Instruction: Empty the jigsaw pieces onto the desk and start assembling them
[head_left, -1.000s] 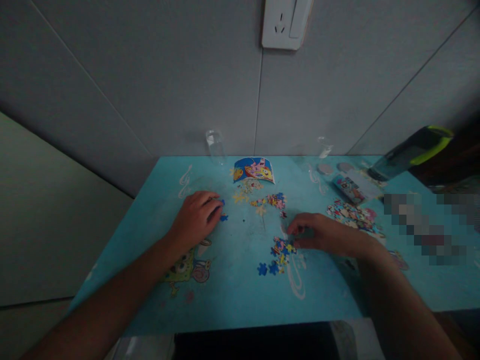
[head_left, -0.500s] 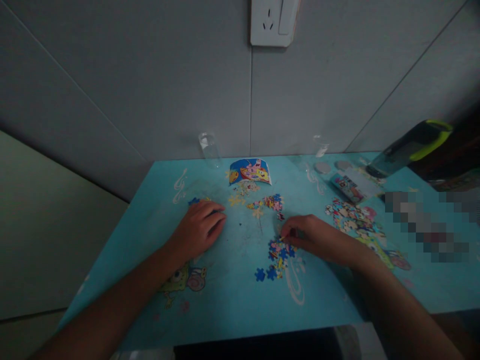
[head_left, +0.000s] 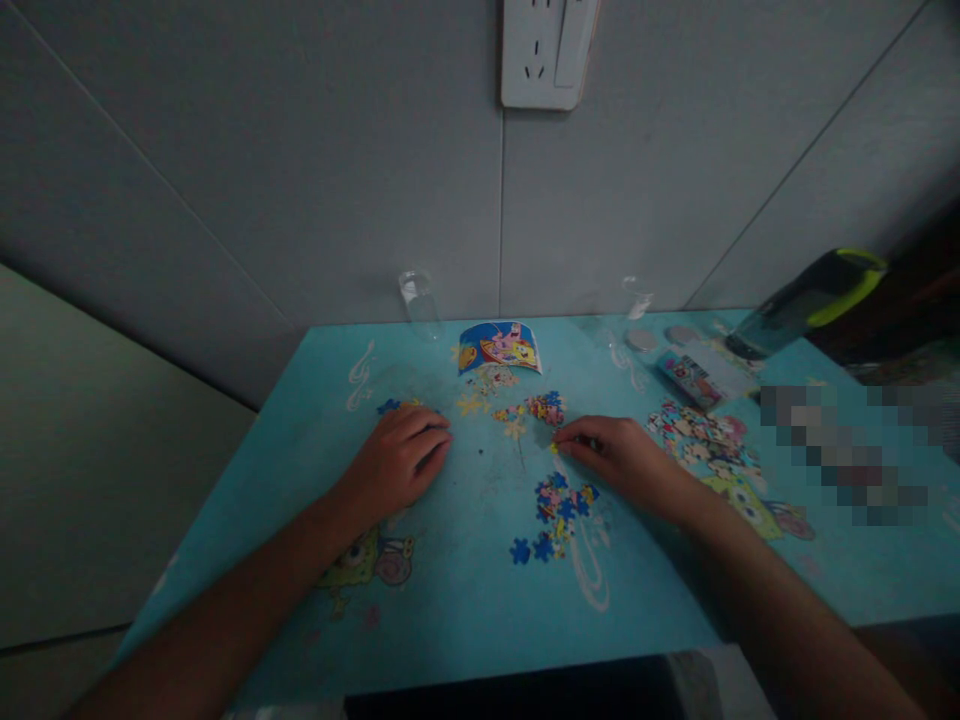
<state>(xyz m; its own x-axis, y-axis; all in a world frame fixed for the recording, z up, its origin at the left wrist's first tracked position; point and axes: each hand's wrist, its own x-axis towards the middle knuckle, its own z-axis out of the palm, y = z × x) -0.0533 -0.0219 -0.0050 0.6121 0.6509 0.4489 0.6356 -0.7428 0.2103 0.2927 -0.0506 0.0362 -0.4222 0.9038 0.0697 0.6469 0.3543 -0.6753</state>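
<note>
My left hand (head_left: 401, 458) rests palm down on the blue cartoon-printed table (head_left: 465, 590), fingers curled loosely, next to a few blue jigsaw pieces (head_left: 390, 405). My right hand (head_left: 611, 452) lies further right with its fingertips pinched on a small jigsaw piece at the table's middle. Just beyond those fingertips sits a small joined cluster of pieces (head_left: 546, 407). A second cluster, blue and pink (head_left: 559, 503), lies in front of the right hand. A loose heap of pieces (head_left: 705, 440) is to its right.
A curled picture card (head_left: 500, 345) stands at the table's back, with a clear plastic tube (head_left: 418, 300) to its left. A small puzzle box (head_left: 686, 375), round lids (head_left: 643, 340) and a dark bottle with green lid (head_left: 810, 300) lie at the back right. A wall socket (head_left: 547, 55) is above.
My right hand has moved from the blue and pink cluster up and away toward the cluster at the table's middle. My left hand has stayed nearly in place.
</note>
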